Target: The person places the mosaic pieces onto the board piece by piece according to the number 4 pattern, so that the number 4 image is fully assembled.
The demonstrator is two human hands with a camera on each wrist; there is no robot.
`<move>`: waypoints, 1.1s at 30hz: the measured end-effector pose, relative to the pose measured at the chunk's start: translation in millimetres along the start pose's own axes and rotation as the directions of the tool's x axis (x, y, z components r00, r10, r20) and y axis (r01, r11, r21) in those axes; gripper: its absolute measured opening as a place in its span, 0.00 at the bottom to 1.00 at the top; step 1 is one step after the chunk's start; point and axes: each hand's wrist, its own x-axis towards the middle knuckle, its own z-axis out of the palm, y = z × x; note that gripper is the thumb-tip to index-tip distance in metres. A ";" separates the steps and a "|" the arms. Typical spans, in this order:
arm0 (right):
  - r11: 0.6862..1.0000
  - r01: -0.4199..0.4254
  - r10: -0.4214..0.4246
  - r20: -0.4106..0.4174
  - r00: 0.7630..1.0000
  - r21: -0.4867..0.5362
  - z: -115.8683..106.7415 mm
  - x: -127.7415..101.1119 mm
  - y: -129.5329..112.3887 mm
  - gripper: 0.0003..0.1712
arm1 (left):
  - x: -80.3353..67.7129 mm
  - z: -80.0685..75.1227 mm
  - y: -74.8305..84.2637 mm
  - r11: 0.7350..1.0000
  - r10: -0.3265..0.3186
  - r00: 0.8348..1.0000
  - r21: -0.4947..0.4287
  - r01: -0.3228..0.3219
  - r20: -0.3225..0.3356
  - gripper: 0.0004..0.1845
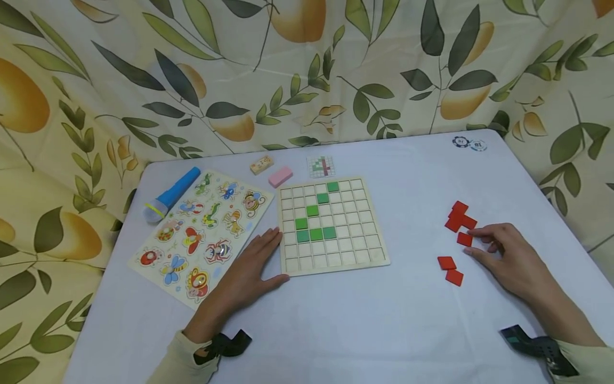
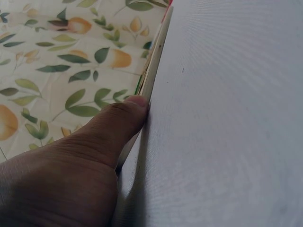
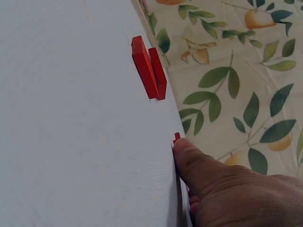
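our left hand (image 1: 249, 266) lay flat and relaxed on the tabletop (image 1: 364, 325), fingers straight, thumb pressed to the near left edge of the wooden grid board (image 1: 331, 226), which held green tiles (image 1: 315, 233). our right hand (image 1: 508, 256) touched one red tile (image 1: 464, 239) with its fingertips, whether pinching it we couldn't tell. other red tiles (image 1: 450, 269) lay just beside it.
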 end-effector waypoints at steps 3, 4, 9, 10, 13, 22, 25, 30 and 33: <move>1.000 0.000 0.000 -0.013 1.000 -0.004 2.0 0.3 -1.6 0.26 | 0.1 -0.5 -0.3 1.000 0.001 1.000 0.000 -0.001 -0.001 0.54; 1.000 0.003 -0.003 -0.019 1.000 -0.002 2.2 -0.2 -1.9 0.25 | 0.1 -0.6 -0.3 1.000 0.002 1.000 0.000 -0.002 -0.002 0.54; 1.000 0.016 -0.016 -0.037 0.999 -0.003 3.5 -1.7 -3.2 0.25 | -0.4 -1.1 -0.2 1.000 0.005 1.000 0.003 -0.005 -0.004 0.54; 1.000 0.015 -0.016 -0.036 0.999 -0.005 3.8 -1.5 -3.1 0.25 | -0.4 -1.0 -0.3 1.000 0.006 1.000 0.004 -0.006 -0.004 0.54; 1.000 0.008 -0.009 -0.038 0.999 -0.018 3.8 -0.7 -2.8 0.25 | -0.2 -0.5 -0.5 1.000 0.007 1.000 0.006 -0.007 -0.002 0.54; 1.000 0.018 -0.019 -0.080 0.997 -0.007 4.3 -0.8 -0.5 0.25 | -1.1 -1.0 -0.3 1.000 -0.003 1.000 0.003 0.003 0.001 0.54; 1.000 0.020 -0.020 -0.090 0.996 -0.004 3.5 -0.7 -0.4 0.24 | -0.6 -1.3 0.0 1.000 -0.003 1.000 0.003 0.003 0.002 0.54; 1.000 0.009 -0.010 -0.078 0.997 -0.012 1.7 2.3 -2.0 0.23 | -0.2 -1.1 -0.1 1.000 -0.003 1.000 0.002 0.003 -0.005 0.54; 0.999 -0.012 0.011 -0.041 0.999 -0.033 -0.4 4.4 -4.5 0.23 | 0.0 -0.2 -0.4 1.000 0.000 1.000 0.003 0.000 -0.008 0.53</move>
